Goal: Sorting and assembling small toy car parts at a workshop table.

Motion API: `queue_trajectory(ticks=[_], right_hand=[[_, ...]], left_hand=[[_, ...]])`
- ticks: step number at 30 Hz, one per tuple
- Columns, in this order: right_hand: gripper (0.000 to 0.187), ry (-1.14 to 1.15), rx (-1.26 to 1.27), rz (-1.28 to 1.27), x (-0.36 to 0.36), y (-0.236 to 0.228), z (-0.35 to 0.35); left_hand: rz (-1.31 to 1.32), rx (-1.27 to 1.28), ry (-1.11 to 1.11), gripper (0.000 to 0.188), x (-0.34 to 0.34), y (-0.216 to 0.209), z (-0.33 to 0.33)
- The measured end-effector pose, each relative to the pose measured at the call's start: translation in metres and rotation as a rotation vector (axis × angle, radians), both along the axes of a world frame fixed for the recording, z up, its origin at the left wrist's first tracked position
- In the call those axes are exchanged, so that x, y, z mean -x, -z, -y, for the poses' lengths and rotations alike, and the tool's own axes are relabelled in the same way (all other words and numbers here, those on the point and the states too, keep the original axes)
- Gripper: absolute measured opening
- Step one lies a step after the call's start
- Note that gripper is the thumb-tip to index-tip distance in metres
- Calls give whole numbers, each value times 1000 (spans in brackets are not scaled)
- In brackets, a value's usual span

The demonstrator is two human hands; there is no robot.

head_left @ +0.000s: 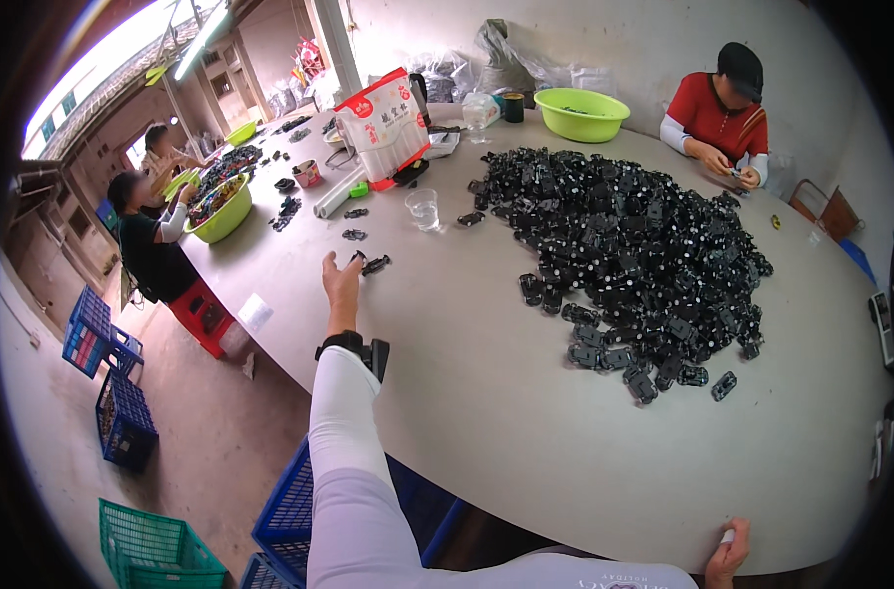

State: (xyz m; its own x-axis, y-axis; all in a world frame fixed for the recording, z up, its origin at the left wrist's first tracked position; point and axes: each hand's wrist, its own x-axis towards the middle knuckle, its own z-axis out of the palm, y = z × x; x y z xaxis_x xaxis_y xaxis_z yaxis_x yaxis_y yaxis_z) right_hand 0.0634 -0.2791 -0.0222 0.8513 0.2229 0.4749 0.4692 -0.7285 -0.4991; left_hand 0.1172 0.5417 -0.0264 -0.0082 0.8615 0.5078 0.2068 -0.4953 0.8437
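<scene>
My left hand [342, 290] reaches out over the left part of the grey table [486, 452], thumb and fingers apart. Right by its fingertips lies a small black toy car chassis [375, 264]; whether they touch it I cannot tell. Two more chassis [355, 235] lie just beyond. At the table's near right edge rests my right hand [728, 556], its fingers curled and a white wrap on one finger. Anything inside that hand is hidden. A big heap of black car chassis [624, 236] covers the middle right of the table.
A clear plastic cup [422, 209] stands near a red and white bag [383, 123]. Green basins [582, 116] sit farther back. A person in red [717, 123] works across the table; others sit at the far left. Blue crates [125, 417] and a green crate [157, 550] stand on the floor.
</scene>
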Motion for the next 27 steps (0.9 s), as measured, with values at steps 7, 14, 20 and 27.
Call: queue_trajectory(ticks=[7,14,20,27], right_hand=[[30,-17,0,1,0,-1,0],[18,70,112,-5,7,-14,-7],[30,-15,19,-4,3,-2,-1],[29,-32,7,8,-1,-5,-6]], left_hand=[[-486,52,34,20,24,9,8],[-933,-59,372,62,5,-2,18],[-863,0,344,63,7,0,27],[-947,11,387,55,8,-13,42]])
